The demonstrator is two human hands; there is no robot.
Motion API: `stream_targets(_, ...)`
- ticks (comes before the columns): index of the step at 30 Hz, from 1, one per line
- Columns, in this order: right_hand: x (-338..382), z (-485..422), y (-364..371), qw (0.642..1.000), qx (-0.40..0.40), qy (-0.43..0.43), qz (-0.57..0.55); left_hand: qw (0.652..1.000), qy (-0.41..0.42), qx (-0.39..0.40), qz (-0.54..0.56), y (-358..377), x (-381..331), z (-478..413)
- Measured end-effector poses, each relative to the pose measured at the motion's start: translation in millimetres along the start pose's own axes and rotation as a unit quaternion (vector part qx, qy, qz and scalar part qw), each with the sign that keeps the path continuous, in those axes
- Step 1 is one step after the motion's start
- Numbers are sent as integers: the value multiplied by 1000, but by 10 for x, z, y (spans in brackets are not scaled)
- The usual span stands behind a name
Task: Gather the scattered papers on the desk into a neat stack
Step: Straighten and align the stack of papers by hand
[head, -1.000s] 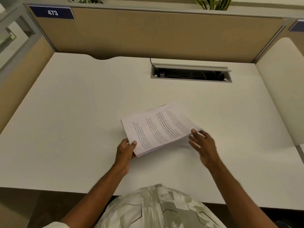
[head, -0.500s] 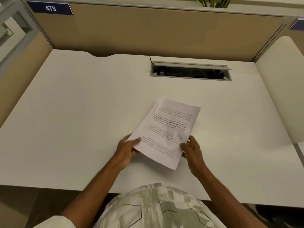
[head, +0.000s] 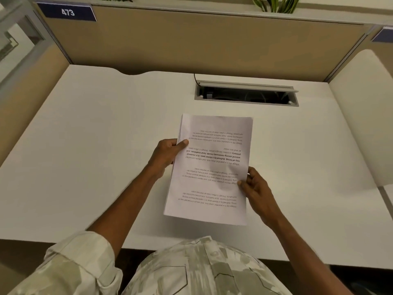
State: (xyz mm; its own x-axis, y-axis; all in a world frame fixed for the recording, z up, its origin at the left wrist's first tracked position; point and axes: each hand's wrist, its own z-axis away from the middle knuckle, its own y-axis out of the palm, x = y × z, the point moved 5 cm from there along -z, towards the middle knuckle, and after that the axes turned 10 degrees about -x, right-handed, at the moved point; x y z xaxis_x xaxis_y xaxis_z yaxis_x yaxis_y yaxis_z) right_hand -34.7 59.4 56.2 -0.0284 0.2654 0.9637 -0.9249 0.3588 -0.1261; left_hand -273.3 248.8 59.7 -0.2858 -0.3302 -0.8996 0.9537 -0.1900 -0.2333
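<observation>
A stack of white printed papers (head: 209,169) is held above the middle of the white desk (head: 95,145), its long side running away from me and its text upside down. My left hand (head: 168,154) grips the stack's left edge, thumb on the top sheet. On the right edge, lower down, my right hand (head: 255,188) holds the stack with the thumb on top. The sheets look aligned into one bundle. I see no loose paper elsewhere on the desk.
An open grey cable tray (head: 246,95) is cut into the desk behind the papers. Beige partition walls (head: 202,43) close off the back and the left side, with a blue "473" label (head: 67,12) at top left. A neighbouring white surface (head: 365,116) rises at right.
The stack has turned from slanted to lengthwise in front of me and lifted. My right hand went from beside the papers to gripping their right edge; my left hand slid up the left edge.
</observation>
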Motion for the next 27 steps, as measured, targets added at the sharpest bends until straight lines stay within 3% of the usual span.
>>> stream_targets(8,75,2,-89,1000,-1,-21,14,998,61,-33,1,-56,-253,-78)
stream_targets(13,93,-37,-51,997,-54,-44,29,981,165,-88,-53,-76,-401,13)
stream_targets(17,201,-123,3,989,-114,-91,19,969,232,-89,6,-57,-570,161)
stream_targets(21,285,-224,40,975,-163,-140,52,962,246,-101,66,10,-573,316)
stream_targets(27,131,-282,105,967,-165,-146,126,966,233,-97,57,261,-296,538)
